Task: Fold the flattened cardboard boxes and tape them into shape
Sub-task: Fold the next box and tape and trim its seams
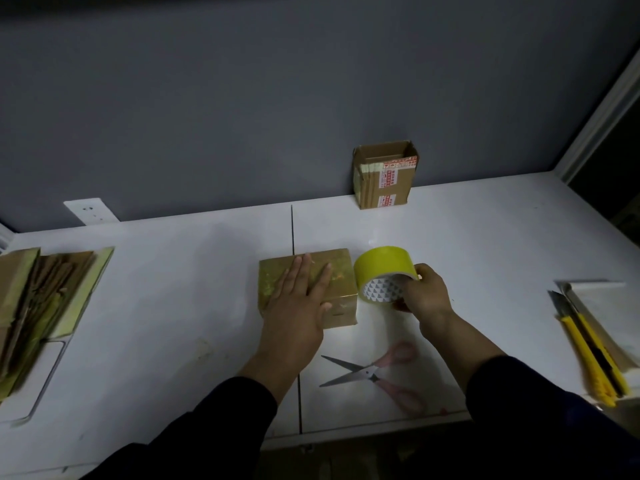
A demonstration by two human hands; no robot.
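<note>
A small folded cardboard box (341, 271) covered in shiny tape sits at the middle of the white table (173, 289). My left hand (298, 303) lies flat on its top with fingers spread. Right beside the box, my right hand (424, 292) grips a yellow tape roll (381, 268), which touches the box's right side. A stack of flattened cardboard boxes (45, 306) lies at the left edge of the table.
Pink-handled scissors (374, 370) lie open near the front edge, between my forearms. Yellow utility knives (588, 348) rest on white sheets at the right. An open taped carton (384, 174) stands against the grey wall. A wall socket (90, 210) is at the back left.
</note>
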